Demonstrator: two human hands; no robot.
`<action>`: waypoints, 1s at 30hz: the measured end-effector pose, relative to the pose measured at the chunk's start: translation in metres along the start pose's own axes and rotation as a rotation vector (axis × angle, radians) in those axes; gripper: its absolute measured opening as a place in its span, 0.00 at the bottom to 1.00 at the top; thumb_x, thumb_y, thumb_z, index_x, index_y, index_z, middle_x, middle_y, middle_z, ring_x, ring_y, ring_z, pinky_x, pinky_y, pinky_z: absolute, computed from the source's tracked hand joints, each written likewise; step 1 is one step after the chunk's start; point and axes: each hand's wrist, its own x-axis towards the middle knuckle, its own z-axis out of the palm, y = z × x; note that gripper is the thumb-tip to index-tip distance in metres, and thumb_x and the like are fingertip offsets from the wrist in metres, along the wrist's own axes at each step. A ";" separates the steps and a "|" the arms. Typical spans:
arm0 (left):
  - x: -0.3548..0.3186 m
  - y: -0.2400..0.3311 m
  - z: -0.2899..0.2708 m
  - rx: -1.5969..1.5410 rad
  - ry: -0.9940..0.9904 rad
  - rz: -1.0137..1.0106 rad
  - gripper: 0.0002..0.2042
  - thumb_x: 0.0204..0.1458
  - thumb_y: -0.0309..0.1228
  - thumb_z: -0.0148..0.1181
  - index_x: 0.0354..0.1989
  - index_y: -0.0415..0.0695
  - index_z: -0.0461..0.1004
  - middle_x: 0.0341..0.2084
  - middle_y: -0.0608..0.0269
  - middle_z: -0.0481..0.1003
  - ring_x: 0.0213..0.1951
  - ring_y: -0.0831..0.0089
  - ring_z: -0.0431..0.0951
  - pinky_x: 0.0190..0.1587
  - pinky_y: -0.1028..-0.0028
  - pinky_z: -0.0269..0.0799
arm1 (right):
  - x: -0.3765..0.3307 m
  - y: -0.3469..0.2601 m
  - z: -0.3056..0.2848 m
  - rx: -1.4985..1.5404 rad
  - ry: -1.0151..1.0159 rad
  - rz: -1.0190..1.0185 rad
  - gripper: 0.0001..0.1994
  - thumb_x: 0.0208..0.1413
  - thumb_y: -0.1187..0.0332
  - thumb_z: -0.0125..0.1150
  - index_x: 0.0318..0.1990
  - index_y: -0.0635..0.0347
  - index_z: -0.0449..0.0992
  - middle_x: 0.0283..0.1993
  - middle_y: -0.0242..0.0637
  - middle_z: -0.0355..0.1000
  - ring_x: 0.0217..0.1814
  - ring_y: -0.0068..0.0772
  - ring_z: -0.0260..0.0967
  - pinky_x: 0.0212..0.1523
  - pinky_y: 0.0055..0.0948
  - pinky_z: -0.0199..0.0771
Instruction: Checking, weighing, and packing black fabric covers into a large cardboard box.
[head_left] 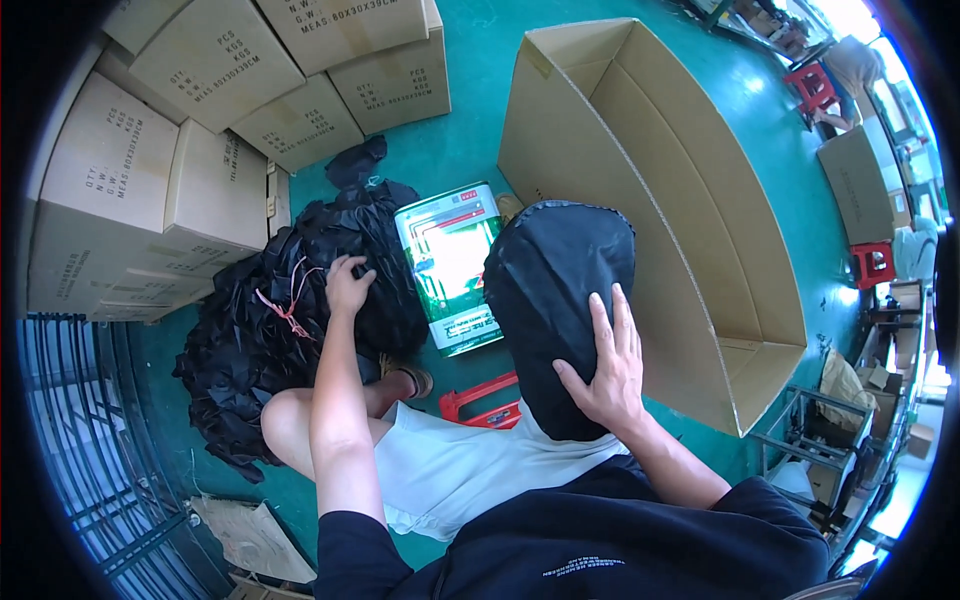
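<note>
My right hand (608, 375) lies with its fingers stretched out on a black, oval, cloth-covered form (565, 290), which stands over my lap with a seam round its top edge. My left hand (349, 285) hovers at or just over a large heap of crumpled black fabric pieces (255, 345); its fingers are bent and apart, and nothing shows in them. Pink string (285, 312) lies on the heap next to that hand. Between the heap and the oval form is a green and white rectangular metal tin (452, 270), its face bright with glare.
A tall open cardboard box (610, 200) stands on the green floor at the right. Stacked closed cartons (215, 60) rise at the far left. Close to my legs is a red plastic piece (490, 400). A dark metal rack (90, 430) is at the near left, shelves (880, 380) at the right.
</note>
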 end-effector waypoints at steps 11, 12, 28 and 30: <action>0.050 0.000 0.053 -0.855 0.047 -0.546 0.29 0.51 0.36 0.67 0.57 0.29 0.70 0.57 0.48 0.73 0.61 0.61 0.70 0.63 0.70 0.59 | -0.002 -0.003 0.005 0.004 0.012 0.053 0.44 0.46 0.59 0.70 0.71 0.56 0.54 0.74 0.59 0.43 0.74 0.63 0.46 0.69 0.53 0.51; 0.051 -0.003 0.052 -0.881 0.081 -0.544 0.29 0.50 0.36 0.67 0.57 0.30 0.70 0.57 0.48 0.72 0.61 0.61 0.69 0.63 0.70 0.58 | -0.002 -0.004 0.005 0.005 0.016 0.048 0.44 0.46 0.60 0.70 0.71 0.56 0.54 0.74 0.59 0.43 0.74 0.63 0.46 0.69 0.53 0.51; 0.056 -0.013 0.033 -1.032 0.032 -0.646 0.12 0.51 0.33 0.68 0.42 0.43 0.82 0.33 0.71 0.79 0.28 0.81 0.71 0.26 0.80 0.60 | -0.001 -0.004 0.003 0.026 0.021 0.055 0.44 0.46 0.60 0.69 0.71 0.54 0.54 0.75 0.57 0.43 0.74 0.61 0.46 0.69 0.52 0.51; 0.061 -0.005 0.023 -1.186 0.122 -0.593 0.11 0.51 0.25 0.67 0.43 0.41 0.81 0.28 0.74 0.77 0.24 0.84 0.69 0.23 0.83 0.59 | 0.000 -0.002 0.004 0.023 0.023 0.061 0.44 0.46 0.60 0.69 0.71 0.54 0.55 0.75 0.56 0.43 0.74 0.60 0.46 0.69 0.52 0.51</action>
